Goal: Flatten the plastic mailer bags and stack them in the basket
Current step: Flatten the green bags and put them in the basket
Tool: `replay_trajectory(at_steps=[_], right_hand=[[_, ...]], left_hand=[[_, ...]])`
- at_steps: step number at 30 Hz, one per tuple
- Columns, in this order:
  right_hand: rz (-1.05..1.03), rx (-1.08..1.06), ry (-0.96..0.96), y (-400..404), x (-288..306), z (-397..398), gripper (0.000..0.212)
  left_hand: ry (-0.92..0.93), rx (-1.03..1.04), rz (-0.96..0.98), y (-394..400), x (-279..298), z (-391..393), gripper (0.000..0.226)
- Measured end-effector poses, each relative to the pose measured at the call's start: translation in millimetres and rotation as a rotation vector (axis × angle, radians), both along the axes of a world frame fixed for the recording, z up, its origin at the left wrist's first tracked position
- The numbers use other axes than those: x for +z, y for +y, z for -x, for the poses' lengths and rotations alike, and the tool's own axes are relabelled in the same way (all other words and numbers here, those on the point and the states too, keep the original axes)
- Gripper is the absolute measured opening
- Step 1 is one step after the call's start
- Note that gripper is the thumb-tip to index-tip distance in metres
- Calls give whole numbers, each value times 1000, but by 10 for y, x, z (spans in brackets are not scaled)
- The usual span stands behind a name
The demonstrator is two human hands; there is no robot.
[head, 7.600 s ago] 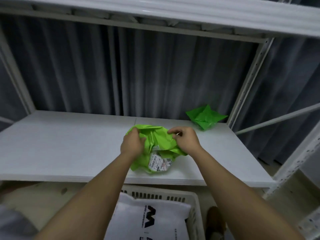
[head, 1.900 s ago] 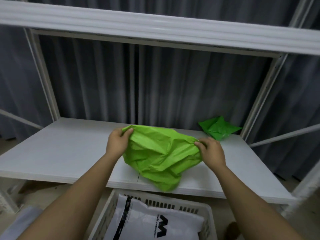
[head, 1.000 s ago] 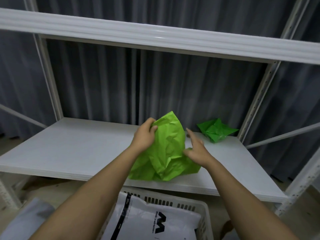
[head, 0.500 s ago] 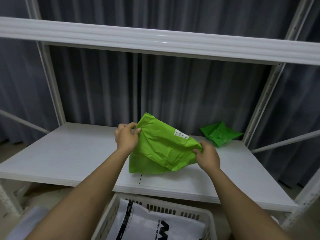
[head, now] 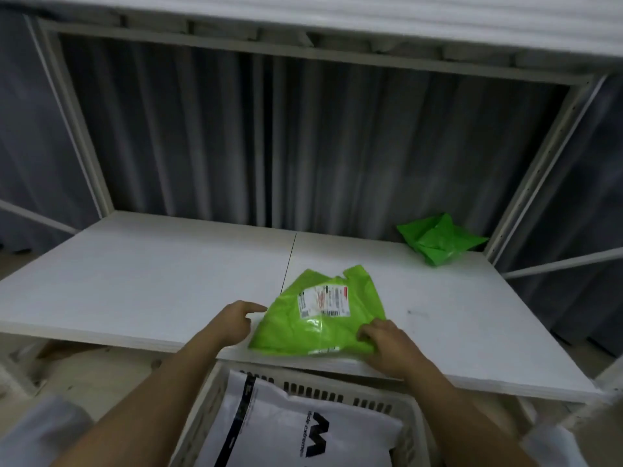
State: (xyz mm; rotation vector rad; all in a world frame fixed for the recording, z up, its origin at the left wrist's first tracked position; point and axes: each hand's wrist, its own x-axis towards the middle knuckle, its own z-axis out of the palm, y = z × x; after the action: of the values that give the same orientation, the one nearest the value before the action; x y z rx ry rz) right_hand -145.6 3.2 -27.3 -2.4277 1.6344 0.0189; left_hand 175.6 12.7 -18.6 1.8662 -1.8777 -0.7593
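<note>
A green mailer bag lies spread on the white shelf board near its front edge, with the shipping label facing up. My left hand is at the bag's left edge, index finger stretched toward it. My right hand rests on the bag's near right corner with fingers curled onto the plastic. Below the shelf edge stands a white slotted basket, and a flat white mailer bag with black print lies inside it. A second green bag, crumpled, sits at the back right of the shelf.
White metal uprights and an upper shelf frame the space, with a dark curtain behind. The shelf board has a seam down its middle. The floor shows at the lower left, beside the basket.
The green bag, held up off the shelf half a second ago, now lies flat on the board with its label up. Both hands have come down to its left edge and near right corner.
</note>
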Motion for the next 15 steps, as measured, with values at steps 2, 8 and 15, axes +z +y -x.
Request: replay_trajectory(at_steps=[2, 8, 15], right_hand=[[-92, 0, -17, 64, -138, -100, 46], [198, -161, -335, -207, -265, -273, 24], [270, -480, -591, -898, -179, -269, 34]], left_hand=[[-9, -27, -22, -3, -132, 112, 48], [-212, -83, 66, -272, -383, 512, 46], [-141, 0, 78, -758, -446, 794, 48]])
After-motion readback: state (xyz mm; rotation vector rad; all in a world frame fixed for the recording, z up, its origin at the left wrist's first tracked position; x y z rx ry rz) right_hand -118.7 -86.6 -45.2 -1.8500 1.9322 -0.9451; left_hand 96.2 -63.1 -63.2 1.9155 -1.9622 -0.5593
